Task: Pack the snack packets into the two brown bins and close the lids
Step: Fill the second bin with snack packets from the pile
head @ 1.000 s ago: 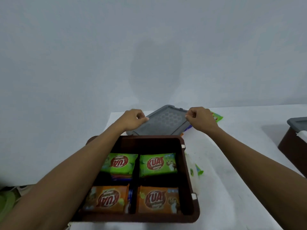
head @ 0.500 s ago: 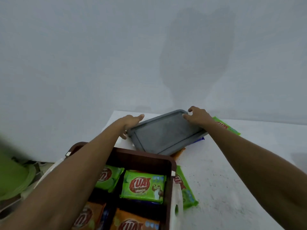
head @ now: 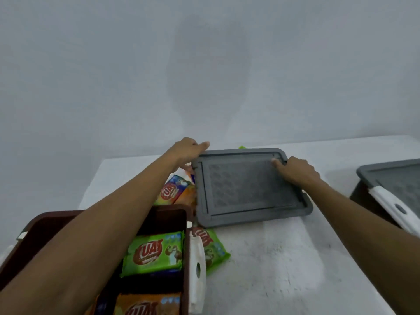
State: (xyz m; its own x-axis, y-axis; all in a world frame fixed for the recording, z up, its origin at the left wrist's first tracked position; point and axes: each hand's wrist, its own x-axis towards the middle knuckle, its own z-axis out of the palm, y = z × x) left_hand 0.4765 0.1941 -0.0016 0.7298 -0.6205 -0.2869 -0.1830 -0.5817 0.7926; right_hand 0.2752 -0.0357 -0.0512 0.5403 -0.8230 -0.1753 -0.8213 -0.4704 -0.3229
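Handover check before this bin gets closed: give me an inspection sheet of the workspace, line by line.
Surface: white table, faintly speckled.
Job's things: open brown bin at near left holds packed packets, green and orange; grey lid is off it, beyond its far right corner; second brown bin at right has a second lid on.
Clutter: loose green packet on the table beside the open bin; more packets stick out at the grey lid's left edge.
Hands: left hand and right hand each grip a far corner of the grey lid.
Cables: nothing seen.
Surroundings: plain grey wall.
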